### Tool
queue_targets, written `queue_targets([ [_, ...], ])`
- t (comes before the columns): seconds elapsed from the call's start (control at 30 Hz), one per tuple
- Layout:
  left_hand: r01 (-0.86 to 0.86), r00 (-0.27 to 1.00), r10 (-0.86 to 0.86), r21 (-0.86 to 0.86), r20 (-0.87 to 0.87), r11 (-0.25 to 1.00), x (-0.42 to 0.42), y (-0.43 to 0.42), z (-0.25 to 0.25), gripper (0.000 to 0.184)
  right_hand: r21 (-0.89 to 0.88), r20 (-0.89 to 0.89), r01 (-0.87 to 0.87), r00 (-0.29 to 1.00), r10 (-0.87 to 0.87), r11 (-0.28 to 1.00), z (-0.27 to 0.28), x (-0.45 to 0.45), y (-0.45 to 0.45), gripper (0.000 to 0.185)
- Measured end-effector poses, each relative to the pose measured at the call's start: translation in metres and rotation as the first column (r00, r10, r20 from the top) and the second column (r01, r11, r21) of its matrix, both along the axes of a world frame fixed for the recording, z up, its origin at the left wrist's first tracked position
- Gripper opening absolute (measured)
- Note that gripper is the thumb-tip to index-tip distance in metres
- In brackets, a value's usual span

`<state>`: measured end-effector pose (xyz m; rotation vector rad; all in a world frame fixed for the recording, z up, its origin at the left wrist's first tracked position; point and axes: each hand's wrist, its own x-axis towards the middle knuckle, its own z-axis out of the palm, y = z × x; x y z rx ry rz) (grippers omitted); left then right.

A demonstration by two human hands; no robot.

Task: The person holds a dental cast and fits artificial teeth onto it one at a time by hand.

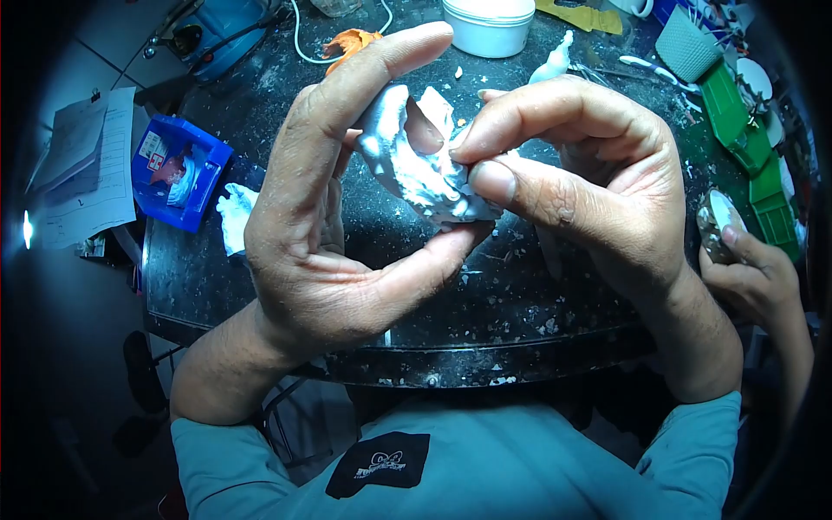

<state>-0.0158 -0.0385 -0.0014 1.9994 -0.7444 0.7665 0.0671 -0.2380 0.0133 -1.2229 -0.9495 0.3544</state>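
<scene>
Above the black table, my left hand [312, 208] holds a rough white plaster-like piece [407, 165]. It is curved, with a hollow in the middle and ragged edges, and resembles a dental mould. My left thumb supports it from below, while the index finger stretches up past its top. At its right edge, my right hand [598, 165] is closed, with thumb and index fingertip pinched against the piece. Whether a small bit or tool sits in that pinch is hidden. Part of the piece lies behind my fingers.
A blue bin [212, 160] holding small items stands left, near a white fragment [236, 217]. At the back are a white tub [490, 30] and orange material [349, 45]. Green trays [732, 113] line the right side. Another person's hand [754, 273] holds a roundish object at far right.
</scene>
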Motion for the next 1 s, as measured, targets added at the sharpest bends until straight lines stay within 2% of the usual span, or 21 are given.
queue_targets([
  [0.1,0.01,1.0,-0.01,0.007,0.012,1.0,0.002,0.001,-0.001,0.088,0.016,0.036,-0.011,0.999,0.01,1.0,-0.002,0.001,0.0,0.02],
  [0.2,0.127,0.992,-0.127,-0.03,0.006,0.991,0.003,-0.009,0.01,0.088,0.037,0.016,-0.01,1.0,0.01,0.999,-0.002,0.0,0.002,0.021],
  [0.3,0.194,0.98,-0.192,-0.059,0.044,0.979,0.008,-0.004,0.004,0.088,0.04,0.157,0.013,0.987,-0.02,0.999,-0.004,0.003,0.0,0.021],
  [0.37,0.108,0.994,-0.107,-0.045,0.022,0.993,0.007,0.002,0.002,0.087,0.046,0.223,0.023,0.974,-0.033,0.999,-0.005,0.005,0.001,0.02],
  [0.43,-0.008,0.999,0.007,-0.036,-0.038,0.999,0.001,0.001,-0.001,0.085,0.016,0.21,0.048,0.976,-0.051,0.999,-0.003,0.004,0.002,0.02],
  [0.47,-0.026,0.998,0.023,-0.056,-0.066,0.998,-0.001,0.001,-0.002,0.084,-0.016,0.204,0.064,0.977,-0.059,0.998,-0.002,0.004,0.0,0.021],
  [0.53,-0.04,0.989,0.022,-0.124,-0.148,0.991,-0.001,-0.002,-0.005,0.082,0.071,0.22,0.08,0.971,-0.094,0.994,-0.012,0.008,0.007,0.019],
  [0.57,-0.059,0.985,0.032,-0.154,-0.168,0.986,-0.001,-0.006,-0.005,0.083,0.06,0.135,0.054,0.989,-0.062,0.997,-0.009,0.007,0.006,0.018],
  [0.6,-0.077,0.962,0.014,-0.222,-0.272,0.972,-0.005,-0.014,-0.001,0.083,0.088,0.111,0.069,0.991,-0.079,0.994,-0.009,0.007,0.006,0.017],
  [0.7,-0.129,0.852,-0.123,-0.431,-0.509,0.893,-0.007,-0.024,0.008,0.088,0.164,0.065,0.124,0.989,-0.136,0.979,-0.013,0.013,0.006,0.015],
  [0.77,-0.112,0.803,-0.297,-0.62,-0.518,0.777,-0.004,-0.022,0.011,0.09,0.158,0.014,0.13,0.991,-0.134,0.979,-0.011,0.014,0.003,0.016],
  [0.8,-0.129,0.781,-0.317,-0.636,-0.538,0.761,-0.002,-0.021,0.012,0.09,0.187,0.045,0.153,0.985,-0.164,0.97,-0.012,0.015,0.006,0.016],
  [0.87,-0.139,0.687,-0.464,-0.727,-0.56,0.673,-0.002,-0.012,0.008,0.082,0.244,0.098,0.204,0.967,-0.233,0.948,-0.014,0.016,0.009,0.017],
  [0.97,-0.172,0.585,-0.65,-0.857,-0.485,0.485,-0.002,-0.012,0.002,0.064,0.113,0.162,0.194,0.964,-0.21,0.975,-0.011,0.017,0.003,0.018],
  [1.0,-0.172,0.521,-0.721,-0.883,-0.457,0.436,0.0,-0.007,0.001,0.059,0.124,0.158,0.168,0.97,-0.186,0.978,-0.012,0.018,0.003,0.019],
])
